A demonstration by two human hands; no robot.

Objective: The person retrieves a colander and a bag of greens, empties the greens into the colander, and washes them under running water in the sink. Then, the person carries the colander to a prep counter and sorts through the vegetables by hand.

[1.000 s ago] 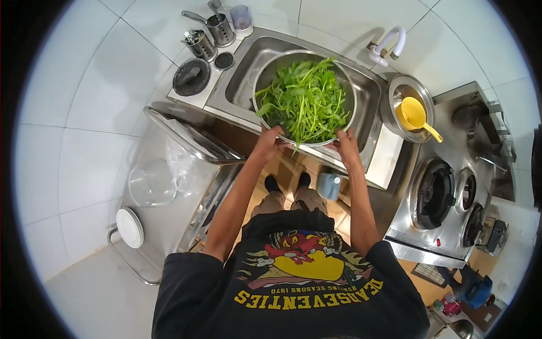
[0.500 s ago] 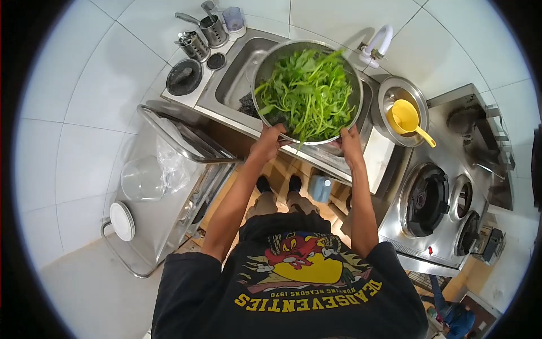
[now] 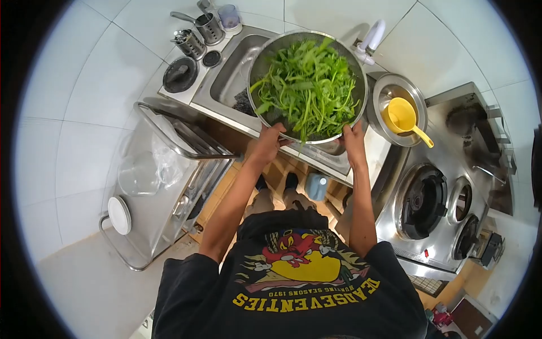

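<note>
Left hand (image 3: pixel 264 147) and right hand (image 3: pixel 354 146) both curled round near rim of mesh strainer (image 3: pixel 261 68), leafy greens (image 3: pixel 310 90) heaped inside. Strainer was over sink (image 3: pixel 230 74) — looked larger, higher than one second before. Dark clump (image 3: pixel 243 103) in sink, left of strainer, showed more fully.

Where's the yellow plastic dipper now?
In the head view, the yellow plastic dipper sits in the round metal basin at right, between the steel sink and steel stove.
</note>
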